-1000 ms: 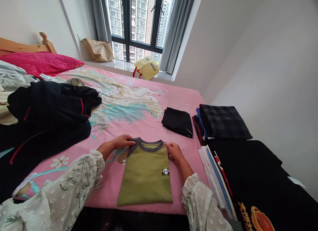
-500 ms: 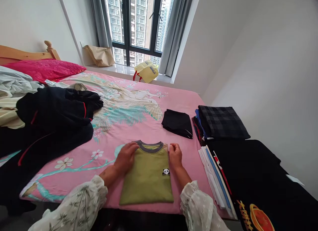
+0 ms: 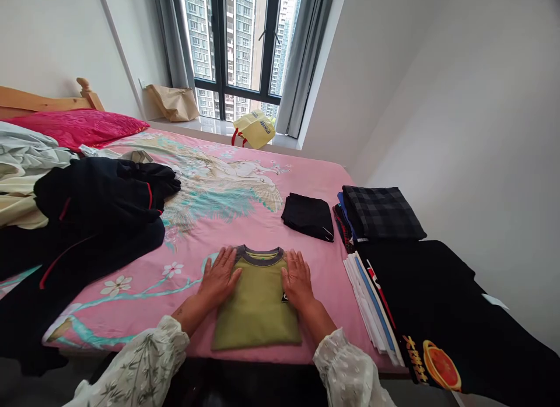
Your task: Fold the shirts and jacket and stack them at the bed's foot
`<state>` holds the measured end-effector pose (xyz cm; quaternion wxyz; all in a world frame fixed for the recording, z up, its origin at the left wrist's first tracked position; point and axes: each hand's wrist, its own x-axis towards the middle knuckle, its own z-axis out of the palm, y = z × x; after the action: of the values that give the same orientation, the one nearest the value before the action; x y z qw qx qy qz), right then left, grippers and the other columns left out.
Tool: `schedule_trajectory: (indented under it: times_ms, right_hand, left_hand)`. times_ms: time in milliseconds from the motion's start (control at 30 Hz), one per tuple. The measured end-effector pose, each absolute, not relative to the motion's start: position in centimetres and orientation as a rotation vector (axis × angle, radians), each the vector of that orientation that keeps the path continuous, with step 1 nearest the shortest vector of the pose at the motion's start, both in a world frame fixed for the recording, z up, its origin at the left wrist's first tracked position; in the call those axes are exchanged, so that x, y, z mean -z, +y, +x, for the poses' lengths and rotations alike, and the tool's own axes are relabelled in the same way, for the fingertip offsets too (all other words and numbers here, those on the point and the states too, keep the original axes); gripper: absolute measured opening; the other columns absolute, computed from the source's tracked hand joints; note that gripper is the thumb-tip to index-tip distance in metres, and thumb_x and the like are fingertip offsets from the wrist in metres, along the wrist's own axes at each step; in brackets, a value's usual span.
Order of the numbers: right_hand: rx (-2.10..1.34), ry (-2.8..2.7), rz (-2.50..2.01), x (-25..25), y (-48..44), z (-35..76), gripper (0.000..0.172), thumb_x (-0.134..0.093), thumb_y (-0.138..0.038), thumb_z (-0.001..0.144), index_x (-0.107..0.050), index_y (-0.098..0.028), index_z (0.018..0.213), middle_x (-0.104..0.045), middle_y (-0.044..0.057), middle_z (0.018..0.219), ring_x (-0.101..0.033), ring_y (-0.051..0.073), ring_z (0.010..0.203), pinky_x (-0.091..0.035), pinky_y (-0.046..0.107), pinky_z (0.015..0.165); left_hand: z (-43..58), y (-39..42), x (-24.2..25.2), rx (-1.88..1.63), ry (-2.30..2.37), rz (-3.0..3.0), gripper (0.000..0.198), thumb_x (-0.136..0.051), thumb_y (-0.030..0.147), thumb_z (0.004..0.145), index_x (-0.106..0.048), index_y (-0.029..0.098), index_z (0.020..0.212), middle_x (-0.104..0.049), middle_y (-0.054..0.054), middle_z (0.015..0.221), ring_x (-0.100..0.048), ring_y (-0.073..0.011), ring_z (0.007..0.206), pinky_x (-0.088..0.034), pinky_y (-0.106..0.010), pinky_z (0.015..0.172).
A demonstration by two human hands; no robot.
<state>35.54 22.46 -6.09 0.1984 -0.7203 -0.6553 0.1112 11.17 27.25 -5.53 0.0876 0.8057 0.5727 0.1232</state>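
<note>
A folded olive-green T-shirt [image 3: 258, 308] with a grey collar lies flat near the front edge of the bed, its neckline facing away from me. My left hand [image 3: 219, 277] rests flat on its left shoulder, fingers stretched out. On the right shoulder my right hand [image 3: 298, 280] lies open in the same way, palm down, covering most of the small panda print. Neither hand grips the fabric.
Beyond the shirt sits a folded black garment [image 3: 308, 217]. To the right are a folded plaid cloth [image 3: 382, 213] and a stack of folded black and white clothes [image 3: 420, 290]. Loose dark clothes [image 3: 105, 191] are heaped at left on the pink bedsheet [image 3: 188, 267].
Both hands have gone from curled fingers at the shirt's upper edges to lying flat on its shoulders. My right hand now hides most of the panda print. The view has shifted slightly.
</note>
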Motion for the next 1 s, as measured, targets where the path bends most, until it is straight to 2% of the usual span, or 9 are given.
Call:
schedule_trajectory:
  times_ms: [100,200,267,400,533,600,733,900,1000]
  right_hand:
    - [-0.438,-1.876,-1.958,6.1,23.4,35.9,0.057,-0.043,-0.040,0.089,-0.037,-0.022,0.142,-0.030,0.005,0.150,-0.015,0.026,0.142,-0.005,0.048,0.114]
    - [-0.522,-1.622,-1.949,6.6,24.6,37.6,0.044,-0.038,-0.040,0.091,-0.054,-0.023,0.128,-0.051,0.006,0.136,-0.041,0.022,0.129,-0.024,0.039,0.109]
    - [-0.504,-1.499,-1.939,6.7,25.4,39.1,0.043,-0.028,-0.033,0.093,-0.058,-0.021,0.121,-0.059,0.006,0.125,-0.051,0.017,0.117,-0.035,0.030,0.102]
    - [-0.504,-1.528,-1.944,6.5,27.2,40.7,0.036,-0.036,-0.026,0.089,-0.062,-0.021,0.114,-0.061,0.005,0.115,-0.052,0.016,0.111,-0.038,0.025,0.096]
    - [-0.529,-1.583,-1.999,6.5,28.8,40.5,0.020,-0.054,-0.028,0.080,-0.068,-0.022,0.093,-0.062,0.007,0.100,-0.052,0.022,0.103,-0.039,0.031,0.090]
    - [-0.519,-1.550,-2.051,6.7,29.2,40.5,0.015,-0.054,-0.025,0.079,-0.067,-0.019,0.086,-0.061,0.009,0.097,-0.053,0.024,0.100,-0.039,0.034,0.087]
    - [-0.499,-1.434,-2.104,6.9,29.1,40.9,0.020,-0.045,-0.019,0.082,-0.063,-0.017,0.092,-0.061,0.010,0.097,-0.054,0.023,0.097,-0.041,0.034,0.083]
    - [-0.510,-1.363,-1.959,6.9,26.8,39.9,0.031,-0.041,-0.024,0.084,-0.057,-0.021,0.111,-0.059,0.007,0.113,-0.054,0.018,0.103,-0.043,0.028,0.086]
    - [-0.544,-1.289,-1.896,7.5,22.9,39.5,0.036,-0.041,-0.034,0.086,-0.055,-0.016,0.114,-0.061,0.010,0.111,-0.058,0.017,0.097,-0.046,0.026,0.083]
  left_hand:
    - [12.1,27.9,5.3,-0.253,1.648,2.399,0.067,-0.036,0.051,0.088,-0.030,0.018,0.146,-0.024,-0.011,0.153,-0.014,-0.0282,0.143,-0.001,-0.055,0.113]
    - [12.1,28.3,5.8,-0.204,1.748,2.273,0.078,-0.040,0.058,0.084,-0.027,0.013,0.146,-0.023,-0.015,0.153,-0.016,-0.0319,0.142,-0.005,-0.060,0.111]
    - [11.8,28.5,6.1,-0.288,1.780,2.263,0.074,-0.036,0.054,0.087,-0.025,0.013,0.147,-0.020,-0.014,0.154,-0.014,-0.0299,0.142,-0.009,-0.058,0.111]
    - [11.5,28.9,6.1,-0.356,1.693,2.354,0.060,-0.028,0.042,0.093,-0.024,0.017,0.147,-0.015,-0.008,0.156,-0.009,-0.0248,0.144,-0.007,-0.056,0.112]
    - [11.6,29.0,6.7,-0.272,1.663,2.381,0.064,-0.031,0.047,0.091,-0.025,0.017,0.147,-0.022,-0.009,0.154,-0.014,-0.0279,0.143,0.001,-0.059,0.111]
    - [11.5,29.0,7.4,-0.275,1.700,2.369,0.067,-0.033,0.050,0.090,-0.025,0.016,0.147,-0.025,-0.011,0.153,-0.015,-0.0293,0.142,0.001,-0.059,0.111]
    - [11.6,29.0,8.4,-0.347,1.733,2.362,0.073,-0.037,0.052,0.087,-0.027,0.010,0.146,-0.024,-0.015,0.152,-0.016,-0.0298,0.142,0.000,-0.058,0.112]
    - [11.2,29.2,6.9,-0.629,1.793,2.144,0.068,-0.041,0.044,0.085,-0.034,0.004,0.140,-0.028,-0.020,0.150,-0.021,-0.0299,0.141,-0.014,-0.050,0.114]
    - [9.4,27.3,5.8,-0.813,1.811,1.947,0.061,-0.043,0.043,0.083,-0.044,0.005,0.132,-0.046,-0.022,0.137,-0.041,-0.0300,0.129,-0.032,-0.043,0.107]
